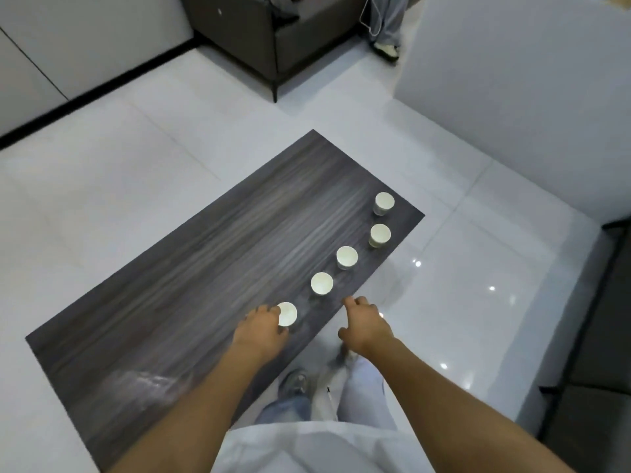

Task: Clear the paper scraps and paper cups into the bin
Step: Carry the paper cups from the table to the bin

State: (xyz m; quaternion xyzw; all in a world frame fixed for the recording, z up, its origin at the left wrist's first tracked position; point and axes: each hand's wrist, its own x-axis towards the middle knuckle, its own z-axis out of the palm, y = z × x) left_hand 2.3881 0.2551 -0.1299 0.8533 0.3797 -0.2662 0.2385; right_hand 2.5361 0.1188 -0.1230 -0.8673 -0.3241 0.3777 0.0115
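Dark wood-grain counter (191, 268) carries five light, crushable paper cups (347, 257) along its right edge; left hand (261, 327) curls round the nearest cup (287, 314) at its wall, right hand (363, 327) hovers loosely spread, holding nothing.

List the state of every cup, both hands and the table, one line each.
Nearest cup: upright, left hand's fingers on its side.
Second cup: upright, untouched.
Third cup: upright, untouched.
Fourth cup: upright, untouched.
Farthest cup: upright, untouched.
Left hand: curling round the nearest cup.
Right hand: open, holding nothing.
Table: bears five cups in a row.
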